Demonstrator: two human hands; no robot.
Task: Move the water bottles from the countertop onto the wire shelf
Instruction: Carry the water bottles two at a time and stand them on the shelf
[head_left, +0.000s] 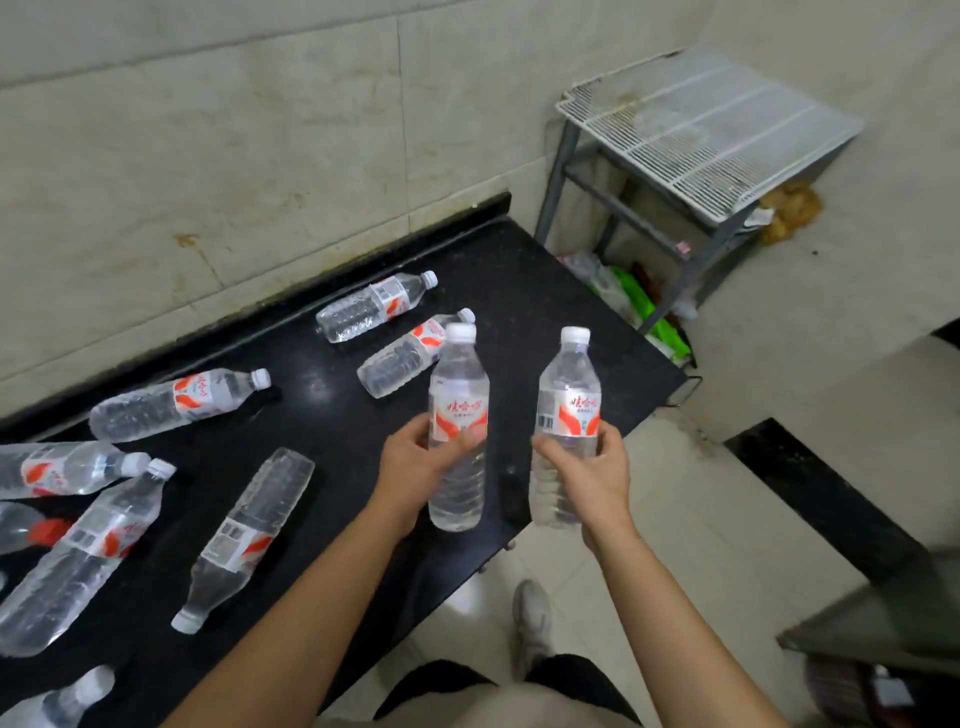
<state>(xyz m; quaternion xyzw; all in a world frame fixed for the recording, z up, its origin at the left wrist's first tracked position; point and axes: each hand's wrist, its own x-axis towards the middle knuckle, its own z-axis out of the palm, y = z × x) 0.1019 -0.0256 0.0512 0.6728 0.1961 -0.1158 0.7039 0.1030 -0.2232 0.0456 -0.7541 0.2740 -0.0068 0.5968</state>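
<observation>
My left hand (415, 467) grips a clear water bottle (458, 395) with a red-and-white label, held upright above the right end of the black countertop (519, 291). A second upright bottle (569, 384) is in my right hand (592, 473), just past the counter's right edge. Several more bottles lie on their sides on the counter, among them one near the wall (371, 306), one behind my left-hand bottle (400, 358) and one in the middle (249, 525). The white wire shelf (706, 130) stands empty at the upper right, on a grey frame.
A tiled wall runs behind the counter. Under the wire shelf lie green and clear packages (634, 301). A brown bag (789, 208) sits behind the shelf. Pale floor tiles and my shoe (532, 618) show below; a dark ledge (872, 613) is at the right.
</observation>
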